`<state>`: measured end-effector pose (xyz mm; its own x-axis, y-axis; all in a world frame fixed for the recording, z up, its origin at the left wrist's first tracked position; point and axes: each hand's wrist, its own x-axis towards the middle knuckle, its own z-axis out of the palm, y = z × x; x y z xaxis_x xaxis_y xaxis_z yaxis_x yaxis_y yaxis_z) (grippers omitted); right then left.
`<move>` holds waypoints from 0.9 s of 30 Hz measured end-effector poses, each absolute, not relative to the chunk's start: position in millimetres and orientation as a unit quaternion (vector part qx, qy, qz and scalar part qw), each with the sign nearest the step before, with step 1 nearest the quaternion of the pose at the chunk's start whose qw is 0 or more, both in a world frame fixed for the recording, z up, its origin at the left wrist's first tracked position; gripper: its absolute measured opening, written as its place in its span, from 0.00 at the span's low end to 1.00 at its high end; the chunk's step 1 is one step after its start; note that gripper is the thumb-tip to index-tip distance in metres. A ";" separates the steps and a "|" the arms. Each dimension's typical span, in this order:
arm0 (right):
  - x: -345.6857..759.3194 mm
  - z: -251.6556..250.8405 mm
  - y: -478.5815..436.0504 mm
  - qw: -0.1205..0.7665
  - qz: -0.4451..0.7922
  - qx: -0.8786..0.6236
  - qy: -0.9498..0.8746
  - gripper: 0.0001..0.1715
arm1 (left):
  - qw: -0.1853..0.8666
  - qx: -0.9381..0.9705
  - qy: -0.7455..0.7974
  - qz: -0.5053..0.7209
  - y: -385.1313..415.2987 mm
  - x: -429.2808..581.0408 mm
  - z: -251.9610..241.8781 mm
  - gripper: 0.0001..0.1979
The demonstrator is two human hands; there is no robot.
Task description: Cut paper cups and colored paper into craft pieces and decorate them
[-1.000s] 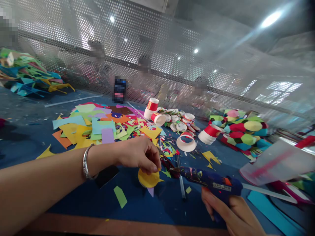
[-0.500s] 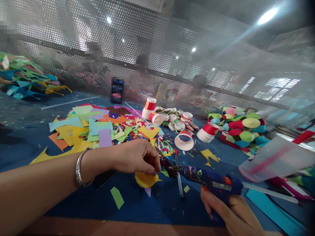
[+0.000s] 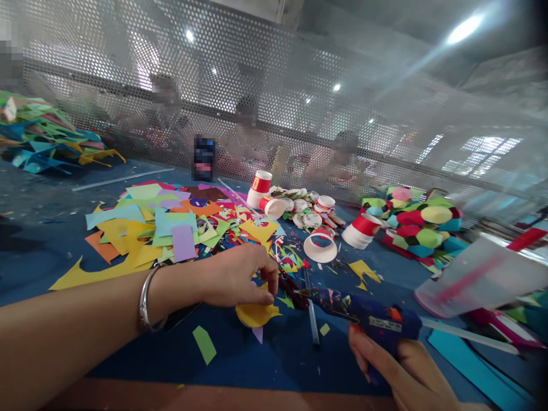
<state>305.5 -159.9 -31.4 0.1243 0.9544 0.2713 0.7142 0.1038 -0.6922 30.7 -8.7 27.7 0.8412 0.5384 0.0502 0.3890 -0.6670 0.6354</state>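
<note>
My right hand (image 3: pixel 402 365) grips a blue hot glue gun (image 3: pixel 363 313) with an orange trigger; a long clear glue stick (image 3: pixel 471 335) sticks out of its back. The nozzle points left, toward my left hand (image 3: pixel 248 277). With fingers curled in and thumb close to the index finger, my left hand is at a rounded yellow paper piece (image 3: pixel 256 315) with pointed edges. Its fingers hide the upper part of that piece. Under it a lilac paper scrap (image 3: pixel 258 334) pokes out, and a green paper scrap (image 3: pixel 204 345) lies nearby on the blue table (image 3: pixel 291 368).
Coloured paper scraps (image 3: pixel 141 222) are heaped beyond my left arm. Red-and-white paper cups (image 3: pixel 363 229), a cut cup ring (image 3: pixel 321 245) and a pile of discs (image 3: pixel 303 210) lie farther back. On the right stand a drink cup (image 3: pixel 475 277) and patchwork paper shapes (image 3: pixel 423 222). A phone (image 3: pixel 204 158) leans behind.
My left hand has shifted slightly, its wrist a little to the right and its fingers bent more upright over the yellow paper piece. My right hand and the glue gun stay in place.
</note>
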 end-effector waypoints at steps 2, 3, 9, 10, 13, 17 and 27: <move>307.9 -33.7 -159.6 0.369 0.162 -0.644 -0.650 0.26 | 0.313 0.908 0.253 0.117 -8.5 30.9 26.6 0.07; 308.7 -34.7 -159.6 0.373 0.158 -0.647 -0.646 0.26 | 0.315 0.908 0.253 0.115 -8.2 30.9 25.9 0.08; 312.1 -34.5 -159.8 0.360 0.142 -0.648 -0.656 0.25 | 0.324 0.904 0.257 0.107 -7.5 30.3 24.3 0.12; 312.0 -34.1 -159.6 0.354 0.147 -0.648 -0.658 0.25 | 0.326 0.903 0.258 0.108 -8.0 30.1 25.3 0.12; 308.4 -33.4 -160.1 0.370 0.158 -0.659 -0.636 0.27 | 0.333 0.899 0.260 0.116 -9.8 29.2 30.1 0.13; 301.2 -33.4 -162.2 0.406 0.152 -0.673 -0.599 0.28 | 0.343 0.882 0.277 0.164 -4.9 26.3 33.2 0.09; 298.0 -31.5 -160.8 0.407 0.151 -0.666 -0.607 0.28 | 0.319 0.848 0.366 0.213 55.9 -4.5 21.7 0.09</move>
